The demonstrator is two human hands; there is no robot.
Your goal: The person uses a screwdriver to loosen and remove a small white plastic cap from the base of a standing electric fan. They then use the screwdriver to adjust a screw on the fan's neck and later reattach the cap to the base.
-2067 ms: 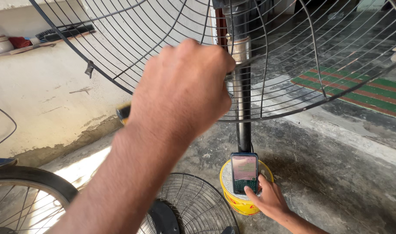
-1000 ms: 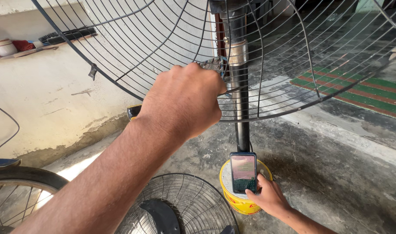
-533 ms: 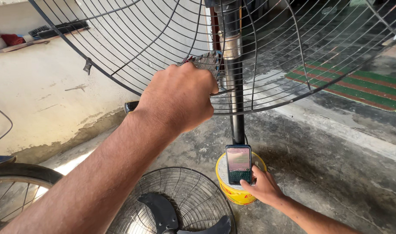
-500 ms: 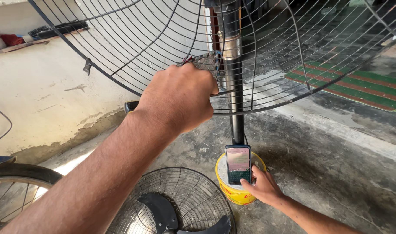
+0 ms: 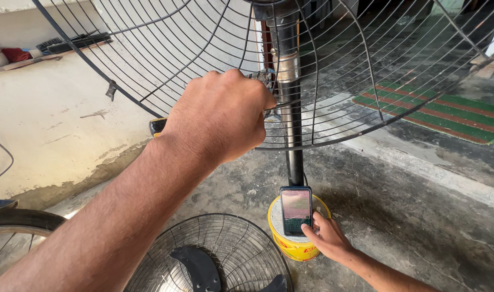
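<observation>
**Fist at the fan pole, phone on the tub**

Left hand (image 5: 220, 116) clenched against the wire fan guard (image 5: 366, 70), just beside the black pole (image 5: 294, 135); a tool handle (image 5: 157, 125) pokes out behind it. Right hand (image 5: 325, 238), low down, holds a lit phone (image 5: 295, 210) upright, thumb on screen. Phone rests atop a round yellow tub (image 5: 293, 246) with a red label, at the pole's foot. Striped green mat (image 5: 447, 116) well apart.

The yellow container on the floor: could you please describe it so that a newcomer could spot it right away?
Follow the black fan pole down from the big wire fan guard to the concrete floor. At its foot stands the short round yellow bucket, with a phone propped upright on it by the right hand. It is the only bright yellow thing there.
</observation>
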